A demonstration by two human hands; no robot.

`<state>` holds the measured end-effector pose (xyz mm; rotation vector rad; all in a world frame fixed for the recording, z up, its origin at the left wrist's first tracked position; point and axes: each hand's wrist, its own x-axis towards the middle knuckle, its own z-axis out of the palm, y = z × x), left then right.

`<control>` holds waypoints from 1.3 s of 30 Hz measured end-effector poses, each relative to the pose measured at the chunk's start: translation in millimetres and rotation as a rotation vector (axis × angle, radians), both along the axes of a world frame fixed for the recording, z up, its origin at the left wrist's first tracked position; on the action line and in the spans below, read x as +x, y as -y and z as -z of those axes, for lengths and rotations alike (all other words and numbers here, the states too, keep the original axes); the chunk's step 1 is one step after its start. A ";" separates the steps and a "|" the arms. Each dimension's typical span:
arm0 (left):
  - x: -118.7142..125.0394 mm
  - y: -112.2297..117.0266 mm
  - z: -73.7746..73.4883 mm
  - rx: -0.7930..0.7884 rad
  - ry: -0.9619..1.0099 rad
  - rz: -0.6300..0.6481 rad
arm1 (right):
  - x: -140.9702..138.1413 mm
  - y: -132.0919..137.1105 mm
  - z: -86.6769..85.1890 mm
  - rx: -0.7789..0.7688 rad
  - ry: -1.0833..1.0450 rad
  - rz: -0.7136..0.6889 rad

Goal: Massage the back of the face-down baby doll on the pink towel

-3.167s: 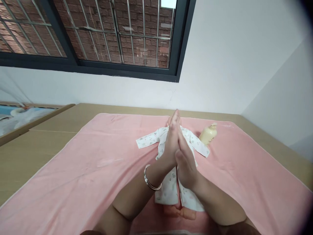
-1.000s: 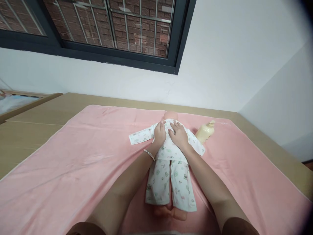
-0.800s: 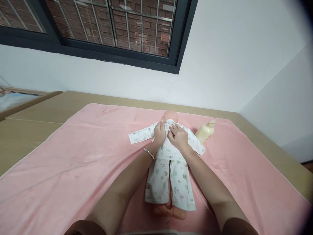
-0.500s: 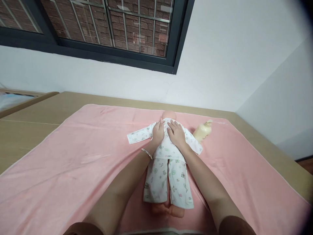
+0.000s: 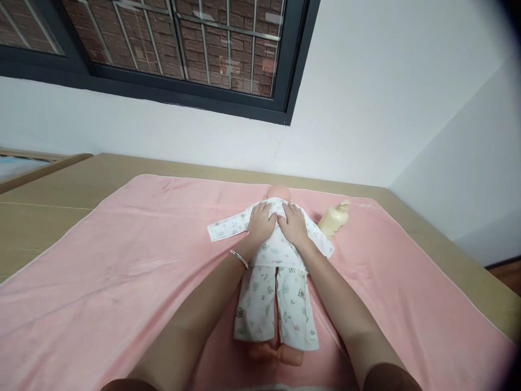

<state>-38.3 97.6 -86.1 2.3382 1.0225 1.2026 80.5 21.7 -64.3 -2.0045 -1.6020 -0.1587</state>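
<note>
A baby doll point(image 5: 278, 192) in a white printed top point(image 5: 277, 247) and matching trousers point(image 5: 257, 309) lies stretched out with its head at the far end, both sleeves spread sideways and its feet toward me. My left hand point(image 5: 261, 221) rests flat on the left of the doll's upper body, fingers extended. On the right of the upper body my right hand point(image 5: 293, 224) lies the same way, palm down, fingers apart. The thumbs come close together at the middle. A silver bracelet point(image 5: 239, 258) circles my left wrist.
A pink blanket point(image 5: 134, 260) with a pale edge lies under the doll on a wooden tabletop point(image 5: 118, 165). A cream pump bottle point(image 5: 334, 219) leans or lies beside the doll's right-hand sleeve. A white wall point(image 5: 228, 144) and a dark-framed window point(image 5: 268, 115) stand behind.
My left hand has turned from its edge to lie flat, its fingers now spread over the doll's upper body. My right hand has shifted slightly, its thumb nearer the left one.
</note>
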 end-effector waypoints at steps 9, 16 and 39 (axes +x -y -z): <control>-3.6 5.1 -3.2 0.037 0.062 0.006 | -7.3 10.7 3.3 0.143 -0.009 0.025; -2.8 11.0 -4.1 0.021 0.071 -0.105 | -6.8 9.0 2.9 0.159 -0.027 0.064; -3.5 1.1 -1.6 0.006 -0.033 0.005 | 4.3 0.6 3.3 0.018 -0.035 -0.034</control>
